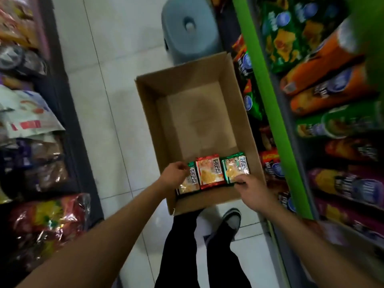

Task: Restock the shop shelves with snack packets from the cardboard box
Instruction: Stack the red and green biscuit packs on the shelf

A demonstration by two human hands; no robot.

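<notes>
Three snack packets lie in a row at the near end of the cardboard box (pixel 207 96), and the rest of the box floor is bare. Both hands reach down into the box. The left hand (pixel 173 175) has its fingers curled on the green packet (pixel 188 181) at the left end of the row. The right hand (pixel 252 189) pinches the near edge of the other green packet (pixel 235 169). Between them sits the red packet (pixel 209 170), untouched. The packets' long sides point away from the person, toward the far wall of the box.
</notes>
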